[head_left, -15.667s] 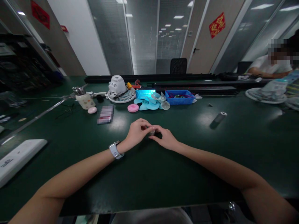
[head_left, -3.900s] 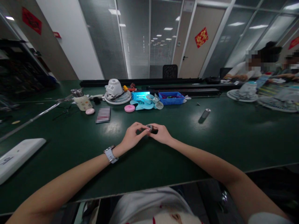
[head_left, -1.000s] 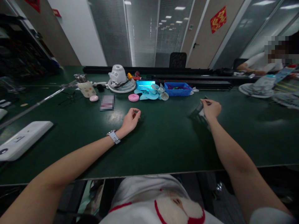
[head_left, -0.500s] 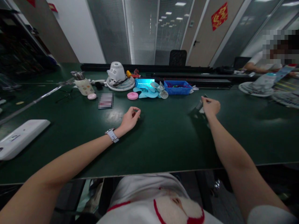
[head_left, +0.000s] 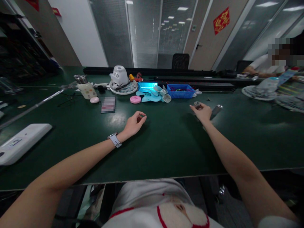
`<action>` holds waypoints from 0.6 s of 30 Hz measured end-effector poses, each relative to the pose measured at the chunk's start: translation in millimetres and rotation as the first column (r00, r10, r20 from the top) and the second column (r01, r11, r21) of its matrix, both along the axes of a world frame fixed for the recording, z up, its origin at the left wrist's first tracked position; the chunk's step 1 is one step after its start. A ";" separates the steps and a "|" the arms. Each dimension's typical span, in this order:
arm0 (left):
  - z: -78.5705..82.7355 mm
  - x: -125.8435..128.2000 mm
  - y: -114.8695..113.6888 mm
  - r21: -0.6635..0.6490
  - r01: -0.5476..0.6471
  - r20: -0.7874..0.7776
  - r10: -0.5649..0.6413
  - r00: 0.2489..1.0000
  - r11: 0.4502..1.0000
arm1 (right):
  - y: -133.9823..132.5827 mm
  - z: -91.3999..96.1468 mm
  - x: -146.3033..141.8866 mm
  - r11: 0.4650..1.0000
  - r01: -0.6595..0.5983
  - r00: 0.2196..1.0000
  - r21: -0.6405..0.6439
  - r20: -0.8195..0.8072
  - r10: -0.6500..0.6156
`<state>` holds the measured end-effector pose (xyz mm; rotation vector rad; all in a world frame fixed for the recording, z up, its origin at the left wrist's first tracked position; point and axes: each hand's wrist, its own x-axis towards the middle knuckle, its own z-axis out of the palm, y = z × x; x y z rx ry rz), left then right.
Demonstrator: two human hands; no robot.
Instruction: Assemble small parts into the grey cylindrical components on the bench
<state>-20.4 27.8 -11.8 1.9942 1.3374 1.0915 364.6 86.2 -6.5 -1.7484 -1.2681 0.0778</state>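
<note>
My left hand [head_left: 134, 123], a watch on its wrist, rests on the green table with loosely curled fingers. A hollow shows between its thumb and fingers, and I see nothing in it. Farther right, my right hand [head_left: 203, 113] has its thumb and fingers around a small grey metal cylinder [head_left: 197, 103], whose round end shows above the thumb. The rest of that cylinder is mostly hidden by the hand. Just right of the right wrist is another silver metal cylinder [head_left: 217, 110], partly covered by the hand. A tiny dark piece [head_left: 208, 99] lies beyond the knuckles.
Along the back are a bottle [head_left: 87, 91], a white fan part [head_left: 120, 75], a lit screen [head_left: 147, 86], blue fan blades [head_left: 152, 96], a pink round lid [head_left: 135, 99] and a blue basket [head_left: 180, 93]. A white case [head_left: 26, 139] lies left. Another person sits far right.
My right hand has shifted left, and a silver cylinder now shows to its right. My left hand has barely moved, its thumb and fingertips slightly closer together.
</note>
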 end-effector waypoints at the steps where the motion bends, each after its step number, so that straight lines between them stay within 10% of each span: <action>1: 2.5 1.7 -2.9 0.015 0.024 -0.014 -0.024 1.000 1.000 | -4.6 1.0 -22.6 0.990 -0.136 0.990 0.027 -0.035 0.137; 4: 10.6 7.8 -14.0 0.085 0.074 -0.033 -0.072 0.997 0.994 | -29.2 0.9 -98.1 0.823 -0.566 0.812 0.042 -0.145 0.565; 8: 19.4 14.8 -27.7 0.181 0.123 -0.045 -0.116 0.992 0.976 | -68.0 -3.6 -167.5 0.591 -0.806 0.585 0.015 -0.132 0.801; 18: 24.1 19.3 -22.9 0.103 0.159 -0.038 -0.156 0.987 0.982 | -82.4 -7.2 -177.3 0.556 -0.831 0.557 -0.036 -0.032 0.830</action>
